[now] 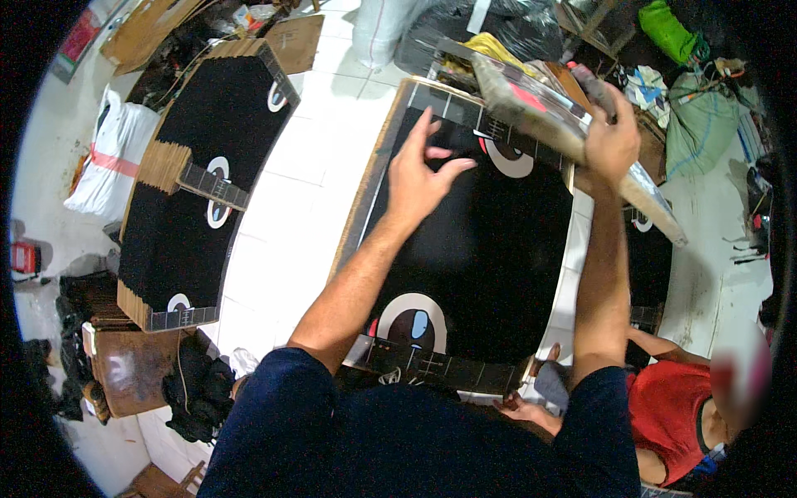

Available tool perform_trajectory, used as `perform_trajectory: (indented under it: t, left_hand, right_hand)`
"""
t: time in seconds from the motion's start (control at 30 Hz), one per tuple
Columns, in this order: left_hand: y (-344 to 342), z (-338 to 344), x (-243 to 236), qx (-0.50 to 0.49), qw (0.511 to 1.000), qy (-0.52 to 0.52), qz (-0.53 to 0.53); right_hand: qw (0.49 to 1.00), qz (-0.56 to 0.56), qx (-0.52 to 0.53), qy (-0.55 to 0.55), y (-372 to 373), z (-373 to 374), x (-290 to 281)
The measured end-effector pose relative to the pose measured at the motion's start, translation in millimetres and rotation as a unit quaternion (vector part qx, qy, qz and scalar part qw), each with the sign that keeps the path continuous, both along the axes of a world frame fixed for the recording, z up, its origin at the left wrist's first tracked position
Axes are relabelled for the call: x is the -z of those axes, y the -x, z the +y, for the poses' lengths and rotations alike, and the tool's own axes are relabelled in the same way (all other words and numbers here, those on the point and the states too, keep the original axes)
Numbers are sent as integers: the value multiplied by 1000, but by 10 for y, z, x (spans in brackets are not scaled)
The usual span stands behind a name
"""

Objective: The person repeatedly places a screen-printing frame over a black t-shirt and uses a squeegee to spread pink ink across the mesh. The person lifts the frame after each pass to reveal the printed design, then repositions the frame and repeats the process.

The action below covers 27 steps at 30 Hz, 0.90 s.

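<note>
My left hand is over the upper left part of a large black sheet printed with cartoon eyes. Its thumb and fingers are apart with nothing between them. Up at the right, my right hand grips a long, tilted, frame-like flat thing with a pale edge. Motion blurs this piece, and its exact kind cannot be made out. It hangs over the sheet's far right corner and hides part of the printed eye there. Dark strips with ruler-like marks run along the sheet's far and near ends.
On the left stand tall stacks of similar black printed sheets. A person in a red top is at the lower right, and another person's hand is by the sheet's near edge. Green sacks and clutter lie at the far right.
</note>
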State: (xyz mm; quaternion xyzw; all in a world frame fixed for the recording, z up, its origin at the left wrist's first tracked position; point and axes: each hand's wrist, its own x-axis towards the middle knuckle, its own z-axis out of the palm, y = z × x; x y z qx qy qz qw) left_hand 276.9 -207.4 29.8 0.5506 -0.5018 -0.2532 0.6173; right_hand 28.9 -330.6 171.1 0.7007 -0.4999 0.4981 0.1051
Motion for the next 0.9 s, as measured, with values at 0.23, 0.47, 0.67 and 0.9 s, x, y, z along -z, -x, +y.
perform_trajectory:
  t: [0.23, 0.47, 0.67, 0.9]
  left_hand:
    - [-1877, 1842, 2665, -101, 841, -511, -148]
    - [-1335, 4492, 3819, -45, 850, -525, 14]
    - [-997, 4634, 3638, -193, 841, -443, -242]
    - [-1199, 4707, 3675, -226, 864, -380, -240]
  right_hand:
    - [990, 46, 98, -91, 41, -571, -698]
    - [984, 64, 134, -102, 41, -746, -847]
    - [978, 83, 155, -108, 74, -852, -893]
    - [985, 62, 122, -109, 195, -983, -850]
